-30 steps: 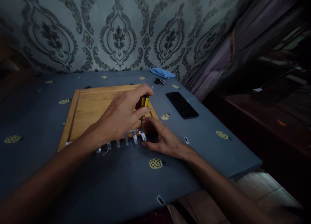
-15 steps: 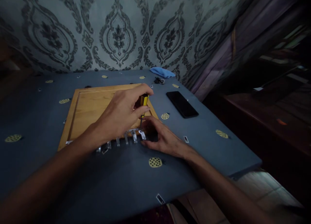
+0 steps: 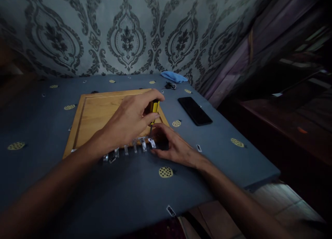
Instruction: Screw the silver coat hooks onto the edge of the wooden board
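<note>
My left hand (image 3: 131, 119) is wrapped round a yellow-and-black screwdriver (image 3: 155, 108), held upright with its tip down at the near right corner of a wooden board (image 3: 94, 116). A row of several small metal clips (image 3: 135, 147) runs along the board's near edge. My right hand (image 3: 172, 145) rests on the blue table (image 3: 116, 183) beside the rightmost clip, with its fingers curled against it. What the fingertips press is too dark to make out.
A black phone (image 3: 194, 111) lies to the right of the board. A blue cloth (image 3: 173, 76) and a small dark metal item (image 3: 169, 85) sit at the back by the patterned wall. The table's right edge drops off to a tiled floor (image 3: 285, 204).
</note>
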